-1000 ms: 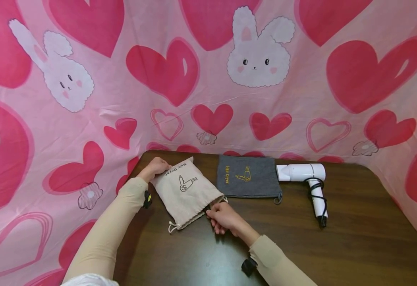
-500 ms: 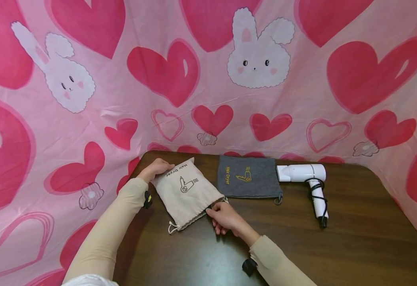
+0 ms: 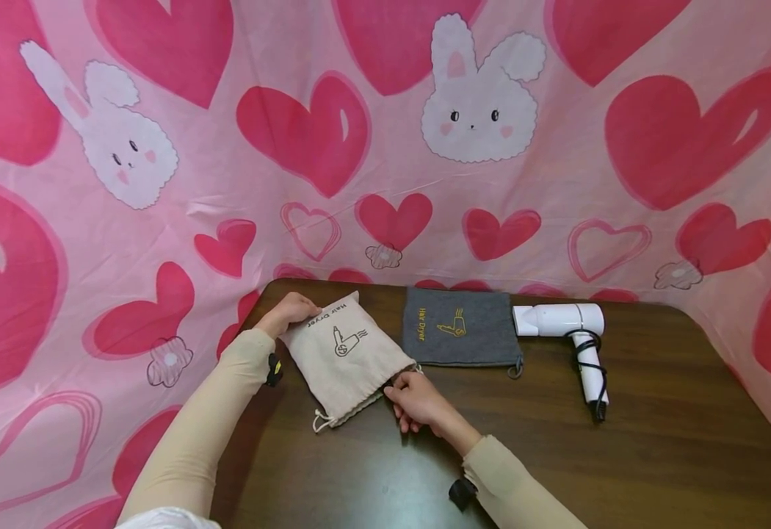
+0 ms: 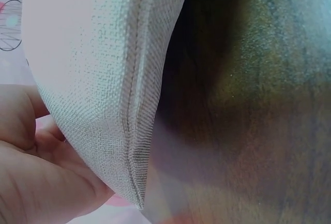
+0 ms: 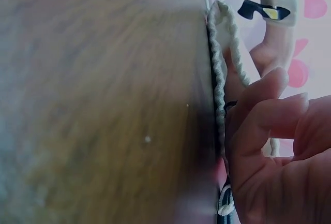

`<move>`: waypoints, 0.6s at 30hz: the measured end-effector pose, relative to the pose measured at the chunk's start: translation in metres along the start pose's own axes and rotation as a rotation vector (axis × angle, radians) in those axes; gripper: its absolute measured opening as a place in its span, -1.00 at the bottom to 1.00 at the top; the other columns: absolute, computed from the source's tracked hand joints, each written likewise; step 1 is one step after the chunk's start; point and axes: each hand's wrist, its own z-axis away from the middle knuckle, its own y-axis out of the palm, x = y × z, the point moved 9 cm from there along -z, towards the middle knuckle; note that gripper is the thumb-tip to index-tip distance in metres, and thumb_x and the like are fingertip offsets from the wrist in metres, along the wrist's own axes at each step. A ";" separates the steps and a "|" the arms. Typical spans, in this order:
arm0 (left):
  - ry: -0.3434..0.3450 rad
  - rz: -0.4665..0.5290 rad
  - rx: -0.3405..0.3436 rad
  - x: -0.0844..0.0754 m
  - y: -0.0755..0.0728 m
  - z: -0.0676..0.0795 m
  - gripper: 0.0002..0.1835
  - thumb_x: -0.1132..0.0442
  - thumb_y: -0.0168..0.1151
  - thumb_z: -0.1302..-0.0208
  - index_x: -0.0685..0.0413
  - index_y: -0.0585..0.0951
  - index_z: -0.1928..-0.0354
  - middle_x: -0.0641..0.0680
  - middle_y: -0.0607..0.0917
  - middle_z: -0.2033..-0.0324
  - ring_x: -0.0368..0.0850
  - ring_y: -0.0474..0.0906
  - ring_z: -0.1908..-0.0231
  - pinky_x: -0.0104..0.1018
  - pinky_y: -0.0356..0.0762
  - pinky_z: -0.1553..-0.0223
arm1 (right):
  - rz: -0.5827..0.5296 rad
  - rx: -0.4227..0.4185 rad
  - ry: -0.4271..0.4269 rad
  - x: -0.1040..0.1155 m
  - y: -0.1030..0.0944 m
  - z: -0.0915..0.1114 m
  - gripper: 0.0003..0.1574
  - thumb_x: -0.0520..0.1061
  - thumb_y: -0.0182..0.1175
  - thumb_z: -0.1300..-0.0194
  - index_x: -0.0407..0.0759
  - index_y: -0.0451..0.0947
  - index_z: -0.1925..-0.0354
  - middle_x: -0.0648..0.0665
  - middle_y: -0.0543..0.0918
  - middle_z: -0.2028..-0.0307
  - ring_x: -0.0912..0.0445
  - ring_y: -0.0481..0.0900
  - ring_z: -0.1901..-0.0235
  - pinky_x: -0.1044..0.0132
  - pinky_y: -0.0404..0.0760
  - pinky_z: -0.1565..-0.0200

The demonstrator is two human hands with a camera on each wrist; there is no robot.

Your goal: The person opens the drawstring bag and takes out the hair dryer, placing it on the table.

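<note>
A beige drawstring bag [image 3: 359, 371] with a printed "Hair Dryer" label lies slanted on the table. My left hand [image 3: 289, 311] grips its far left edge; in the left wrist view the thumb and fingers lie around the cloth. At the bag's parted mouth [image 5: 220, 87] is my right hand [image 3: 418, 402], its fingers curled and partly inside the opening. Something dark [image 5: 230, 105] shows in the opening next to those fingers. What the right fingertips touch is hidden.
A grey drawstring bag [image 3: 461, 345] with a yellow print lies flat to the right. Beside it rests a white hair dryer [image 3: 560, 319], a black cord wound round its handle. The brown table [image 3: 676, 455] is backed by a pink curtain [image 3: 385, 169] with hearts and rabbits.
</note>
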 end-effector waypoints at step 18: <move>-0.026 0.005 -0.023 0.004 0.000 -0.001 -0.73 0.26 0.29 -0.46 0.18 0.71 0.45 0.02 0.58 0.46 -0.07 0.45 0.35 -0.27 0.45 0.32 | -0.001 0.007 -0.014 -0.001 -0.004 0.008 -0.72 -0.18 0.14 -0.60 -0.31 0.45 0.30 -0.09 0.49 0.60 0.18 0.46 0.78 0.43 0.33 0.75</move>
